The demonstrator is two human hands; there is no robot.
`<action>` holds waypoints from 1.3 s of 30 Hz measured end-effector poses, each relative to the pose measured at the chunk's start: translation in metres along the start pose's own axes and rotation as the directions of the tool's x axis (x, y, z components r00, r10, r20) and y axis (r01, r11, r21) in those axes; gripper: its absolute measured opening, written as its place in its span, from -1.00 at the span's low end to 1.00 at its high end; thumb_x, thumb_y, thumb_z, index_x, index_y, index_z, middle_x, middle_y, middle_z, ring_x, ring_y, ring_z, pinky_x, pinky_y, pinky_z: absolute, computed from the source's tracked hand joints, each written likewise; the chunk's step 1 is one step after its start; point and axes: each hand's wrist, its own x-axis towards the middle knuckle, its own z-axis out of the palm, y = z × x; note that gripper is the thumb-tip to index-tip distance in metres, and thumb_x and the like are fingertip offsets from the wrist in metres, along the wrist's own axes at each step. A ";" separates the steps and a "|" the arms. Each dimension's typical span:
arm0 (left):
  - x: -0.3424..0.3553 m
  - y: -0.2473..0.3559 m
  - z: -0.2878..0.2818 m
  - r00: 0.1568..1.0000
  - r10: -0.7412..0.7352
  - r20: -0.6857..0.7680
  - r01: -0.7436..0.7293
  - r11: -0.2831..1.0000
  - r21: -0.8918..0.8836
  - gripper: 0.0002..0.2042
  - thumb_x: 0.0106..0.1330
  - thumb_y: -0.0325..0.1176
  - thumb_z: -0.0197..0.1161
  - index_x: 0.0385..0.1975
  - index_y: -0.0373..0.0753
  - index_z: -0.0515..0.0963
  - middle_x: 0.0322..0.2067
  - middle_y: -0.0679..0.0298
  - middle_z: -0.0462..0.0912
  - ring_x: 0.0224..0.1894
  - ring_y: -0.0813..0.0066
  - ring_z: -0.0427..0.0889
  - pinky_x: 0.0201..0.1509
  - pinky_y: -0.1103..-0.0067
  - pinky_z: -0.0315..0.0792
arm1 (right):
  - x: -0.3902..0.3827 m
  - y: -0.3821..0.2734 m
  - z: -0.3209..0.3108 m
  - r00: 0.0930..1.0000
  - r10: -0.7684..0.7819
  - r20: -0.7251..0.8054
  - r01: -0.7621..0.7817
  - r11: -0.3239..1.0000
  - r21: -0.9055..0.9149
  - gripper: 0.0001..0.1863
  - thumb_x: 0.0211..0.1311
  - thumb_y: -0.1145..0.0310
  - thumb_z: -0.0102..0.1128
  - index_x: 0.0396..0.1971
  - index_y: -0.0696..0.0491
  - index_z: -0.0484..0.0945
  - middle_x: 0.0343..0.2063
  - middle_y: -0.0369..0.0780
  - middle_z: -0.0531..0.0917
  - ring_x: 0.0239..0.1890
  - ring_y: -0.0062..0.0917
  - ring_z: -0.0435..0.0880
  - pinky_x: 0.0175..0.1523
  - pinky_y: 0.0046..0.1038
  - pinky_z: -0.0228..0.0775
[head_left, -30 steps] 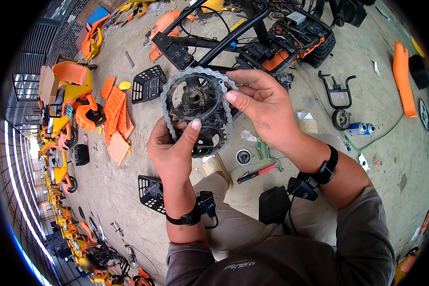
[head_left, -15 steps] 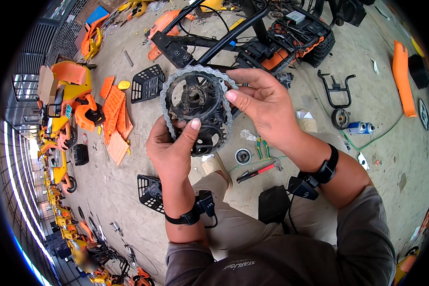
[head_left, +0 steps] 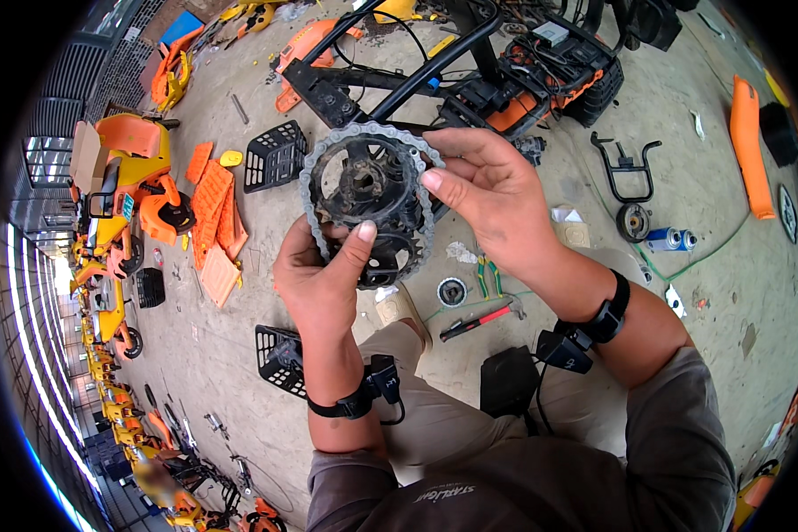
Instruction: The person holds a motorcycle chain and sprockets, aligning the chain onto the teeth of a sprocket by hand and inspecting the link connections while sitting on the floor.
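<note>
A grey roller chain [head_left: 307,182] forms a loop around dark, greasy sprockets [head_left: 363,208], held up in front of me. Through the spoked upper part the floor shows; a second spoked, toothed part appears below it. My left hand [head_left: 321,270] grips the assembly at its lower left, thumb across the front, the other fingers hidden behind. My right hand [head_left: 496,191] pinches the chain at the upper right, between thumb and forefinger. Beyond the hands lies a stripped vehicle frame [head_left: 390,84] with black tubes and loose cables.
Below the hands, on the concrete, are a red-handled hammer [head_left: 479,321], green-handled pliers [head_left: 488,279] and a small round gear [head_left: 452,292]. Blue spray cans [head_left: 665,238] and a black bracket [head_left: 625,164] lie right. Black baskets [head_left: 275,155], orange panels [head_left: 211,213] and yellow scooters [head_left: 106,235] occupy the left.
Both hands keep their grip on the chain and sprockets. The right thumb and the left thumb have shifted very slightly to the right; otherwise little differs.
</note>
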 end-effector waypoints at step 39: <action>0.001 0.006 -0.013 0.994 0.026 -0.102 -0.064 0.918 -0.392 -0.78 0.14 -0.53 0.34 -0.22 -0.31 0.53 -0.38 0.43 0.56 -0.36 0.76 0.46 -0.27 0.79 0.34 | 0.023 -0.041 0.067 0.969 -0.140 0.203 0.204 0.917 -0.341 -0.67 0.17 0.63 0.18 -0.04 0.22 0.49 -0.10 -0.19 0.59 -0.08 -0.59 0.57 0.02 -0.57 0.41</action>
